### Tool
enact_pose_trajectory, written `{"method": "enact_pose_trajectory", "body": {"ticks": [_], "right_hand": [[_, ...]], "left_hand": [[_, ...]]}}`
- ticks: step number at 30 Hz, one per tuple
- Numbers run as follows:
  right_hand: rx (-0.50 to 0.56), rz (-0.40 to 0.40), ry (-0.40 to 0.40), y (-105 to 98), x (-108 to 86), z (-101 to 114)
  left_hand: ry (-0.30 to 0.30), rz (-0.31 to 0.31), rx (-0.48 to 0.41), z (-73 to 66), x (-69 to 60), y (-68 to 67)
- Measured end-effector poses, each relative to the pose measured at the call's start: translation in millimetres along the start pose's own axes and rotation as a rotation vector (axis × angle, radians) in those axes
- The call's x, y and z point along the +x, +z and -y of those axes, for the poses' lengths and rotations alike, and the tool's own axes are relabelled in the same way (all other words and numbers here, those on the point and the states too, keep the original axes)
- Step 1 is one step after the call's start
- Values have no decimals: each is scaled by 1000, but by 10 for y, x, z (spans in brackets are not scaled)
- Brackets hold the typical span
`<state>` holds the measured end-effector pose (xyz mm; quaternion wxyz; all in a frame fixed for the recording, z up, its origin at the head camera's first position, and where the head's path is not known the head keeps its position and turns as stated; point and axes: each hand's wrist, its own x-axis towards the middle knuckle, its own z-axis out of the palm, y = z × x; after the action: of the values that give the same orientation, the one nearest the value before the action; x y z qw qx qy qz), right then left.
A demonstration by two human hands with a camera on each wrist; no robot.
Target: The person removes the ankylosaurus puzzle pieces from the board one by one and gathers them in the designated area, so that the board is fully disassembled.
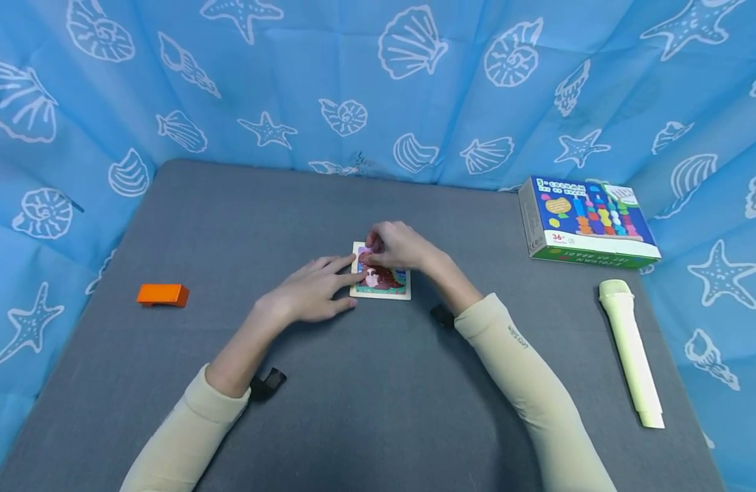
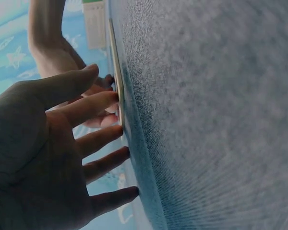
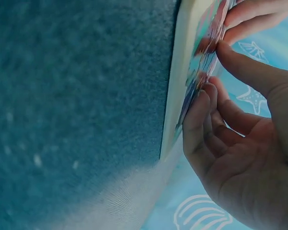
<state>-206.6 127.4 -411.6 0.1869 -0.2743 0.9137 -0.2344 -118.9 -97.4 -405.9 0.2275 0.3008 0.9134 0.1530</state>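
A small picture puzzle (image 1: 384,295) with a pale border lies flat on the table; a brown shape and a white one show in its picture. My left hand (image 1: 316,288) reaches in from its left side, fingers spread and nearly straight, with fingertips touching the puzzle's left part. Over the upper part bends my right hand (image 1: 400,246), fingers curled. In the right wrist view, the right thumb and the fingertips of my right hand (image 3: 245,153) touch the picture surface a little apart. Whether they pinch a loose piece cannot be seen. The right hand covers the puzzle's top edge.
An orange block (image 1: 162,294) with a notch underneath lies to the left. At the back right stands a bead-toy box (image 1: 593,219); a pale yellow-green microphone-shaped object (image 1: 631,352) lies in front of it. Blue shell-print curtains (image 1: 365,82) hang around the grey table (image 1: 365,403).
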Motion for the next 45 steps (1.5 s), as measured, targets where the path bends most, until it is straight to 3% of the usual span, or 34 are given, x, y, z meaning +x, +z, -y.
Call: {"method": "enact_pose_trajectory", "body": {"ticks": [9,15,24,31,39,45], "right_hand": [[34,-15,12,13,-5,-26],[101,-76,-35,33,-36,-11],[331,-110,-37,11,-93,-64],[464,-116,16,-113,-296,-264],[467,-159,125,-296,-641,-581],[426,-172,165,-385,-782,-843]], "left_hand": [[-14,-5,-31,-27,-8,10],[-13,-7,-44,-20,-5,10],[-17,-3,-66,-4,1,8],[-31,6,-69,-11,11,-3],[-41,8,-58,-21,24,12],[-32,-2,-52,-15,13,24]]}}
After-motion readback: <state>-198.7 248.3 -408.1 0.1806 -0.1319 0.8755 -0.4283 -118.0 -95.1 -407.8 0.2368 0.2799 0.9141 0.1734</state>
